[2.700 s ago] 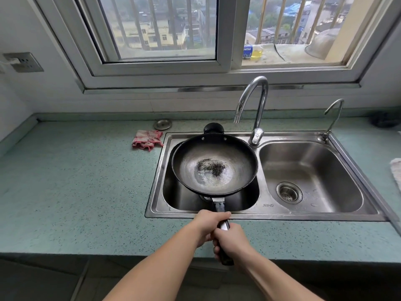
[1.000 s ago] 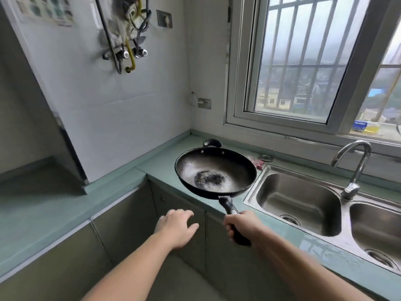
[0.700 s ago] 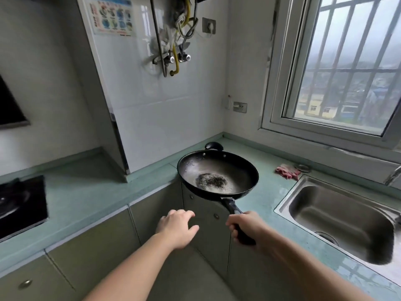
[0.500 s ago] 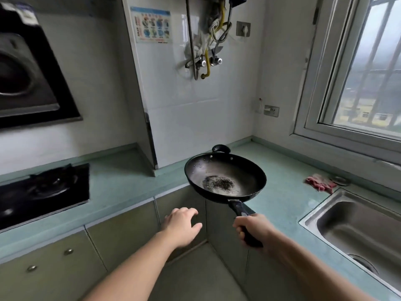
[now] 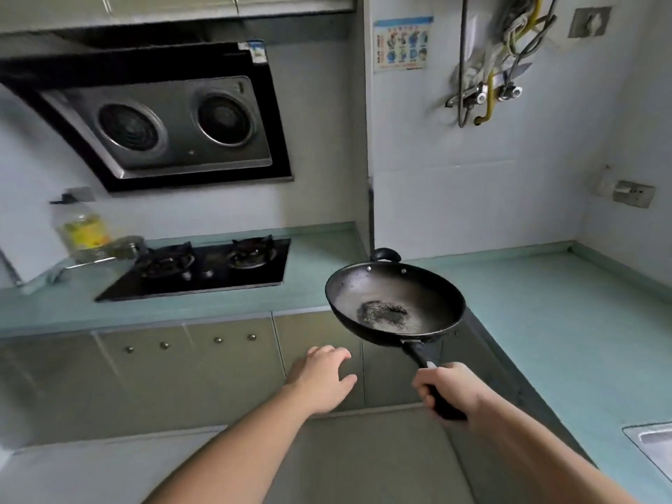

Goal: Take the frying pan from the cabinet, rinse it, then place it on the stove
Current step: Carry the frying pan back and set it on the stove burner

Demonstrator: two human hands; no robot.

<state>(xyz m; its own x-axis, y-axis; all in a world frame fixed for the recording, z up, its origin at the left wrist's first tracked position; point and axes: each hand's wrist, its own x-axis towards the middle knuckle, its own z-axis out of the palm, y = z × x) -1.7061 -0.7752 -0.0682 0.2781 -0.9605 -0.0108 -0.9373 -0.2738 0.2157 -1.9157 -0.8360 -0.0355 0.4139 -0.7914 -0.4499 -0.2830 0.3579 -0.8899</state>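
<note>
The black frying pan [image 5: 394, 303] hangs in the air over the inner corner of the green counter, level, with a dark rough patch in its middle. My right hand [image 5: 449, 389] grips its black handle from below right. My left hand [image 5: 322, 378] floats open and empty in front of the cabinet doors, to the left of the pan. The black two-burner gas stove [image 5: 203, 267] lies on the counter to the left, well apart from the pan.
A black range hood [image 5: 160, 125] hangs over the stove. An oil bottle [image 5: 82, 232] and a small metal pot [image 5: 125, 247] stand left of the stove. Gas pipes [image 5: 487, 78] run down the wall. Cabinet doors [image 5: 225, 369] sit under the counter [image 5: 567, 321]. A sink corner [image 5: 651, 445] shows at the right edge.
I have turned left from the sink toward the stove, carrying the pan with me. My left hand let go of the handle; only my right hand holds it now.
</note>
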